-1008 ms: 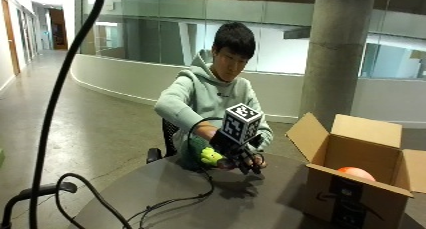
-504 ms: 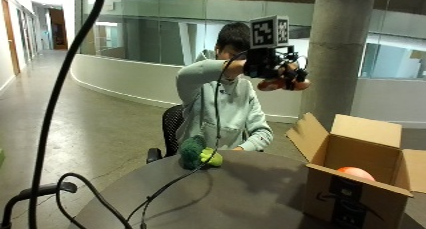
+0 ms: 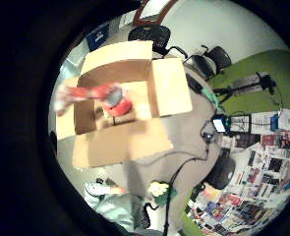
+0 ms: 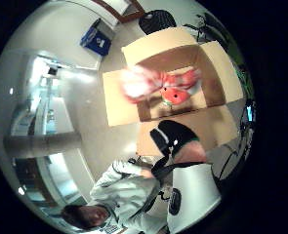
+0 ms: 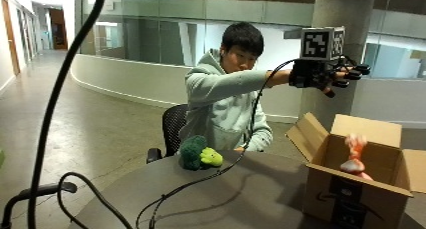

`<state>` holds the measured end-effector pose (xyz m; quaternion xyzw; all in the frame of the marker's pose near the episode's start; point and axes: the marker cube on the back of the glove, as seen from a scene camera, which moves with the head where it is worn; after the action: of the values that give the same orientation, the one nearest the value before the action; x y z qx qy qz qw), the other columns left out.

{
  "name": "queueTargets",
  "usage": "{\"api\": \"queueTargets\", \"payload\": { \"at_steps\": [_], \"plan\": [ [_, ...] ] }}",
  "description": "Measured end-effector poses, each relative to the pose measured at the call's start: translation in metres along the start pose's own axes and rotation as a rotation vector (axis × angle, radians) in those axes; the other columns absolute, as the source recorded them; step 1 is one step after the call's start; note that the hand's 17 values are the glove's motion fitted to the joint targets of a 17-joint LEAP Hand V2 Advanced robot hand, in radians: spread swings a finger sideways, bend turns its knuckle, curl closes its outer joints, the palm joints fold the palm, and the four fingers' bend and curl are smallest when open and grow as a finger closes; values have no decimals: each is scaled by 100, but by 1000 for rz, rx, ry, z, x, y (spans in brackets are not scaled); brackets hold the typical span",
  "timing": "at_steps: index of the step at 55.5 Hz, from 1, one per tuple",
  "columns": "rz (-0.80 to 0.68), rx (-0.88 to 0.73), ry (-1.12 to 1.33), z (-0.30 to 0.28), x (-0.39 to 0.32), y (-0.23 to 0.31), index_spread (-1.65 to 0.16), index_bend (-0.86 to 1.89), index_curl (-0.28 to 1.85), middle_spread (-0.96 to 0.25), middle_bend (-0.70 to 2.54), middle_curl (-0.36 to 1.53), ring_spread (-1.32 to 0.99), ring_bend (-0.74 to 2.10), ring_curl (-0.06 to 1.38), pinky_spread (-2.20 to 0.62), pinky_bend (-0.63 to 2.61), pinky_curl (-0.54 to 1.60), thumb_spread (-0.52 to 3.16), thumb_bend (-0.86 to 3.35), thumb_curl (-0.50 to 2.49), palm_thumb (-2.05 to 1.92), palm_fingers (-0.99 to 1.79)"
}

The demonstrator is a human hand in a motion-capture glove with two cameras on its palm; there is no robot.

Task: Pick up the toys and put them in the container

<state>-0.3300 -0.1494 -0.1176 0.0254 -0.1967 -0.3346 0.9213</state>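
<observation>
One toy (image 5: 353,151) is seen mid-air over the box (image 5: 346,189), w/ hand (image 5: 327,74) spread, nothing held. Green toy (image 5: 198,152) is left on table (image 5: 219,199); bounce-out off the rim poss.

The gloved right hand (image 5: 327,74), which gripped a red and white toy (image 5: 353,154) 0.5 s ago, now hangs spread and empty above the cardboard box (image 5: 363,189). The toy is loose in mid-air inside the box opening, above a red toy (image 3: 119,107).
</observation>
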Motion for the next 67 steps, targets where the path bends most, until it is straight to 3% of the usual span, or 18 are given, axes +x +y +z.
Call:
{"api": "queueTargets", "payload": {
  "at_steps": [3,5,24,43,55,67],
  "plan": [
    [200,19,1,2,-8,-6,-25,9,36,-3,5,32,-9,16,20,-5,68,40,124,-6,41,33,-46],
    [248,24,-3,2,-7,-5,-25,8,33,-1,4,30,-7,15,20,-4,67,40,123,-6,39,28,-45],
    [241,-20,36,-12,14,54,-26,8,23,2,8,19,-2,14,19,-2,60,38,116,-2,33,15,-40],
    [255,-203,251,7,55,211,-26,7,18,1,12,19,-2,14,18,-2,55,37,114,-2,32,13,-36],
    [153,-371,107,81,57,341,-26,7,16,0,12,20,-2,15,18,-2,53,36,112,-3,31,9,-33],
    [107,-387,-13,187,34,415,-26,6,14,-1,16,21,-3,15,18,1,58,38,109,-2,31,6,-27]
  ]
}}
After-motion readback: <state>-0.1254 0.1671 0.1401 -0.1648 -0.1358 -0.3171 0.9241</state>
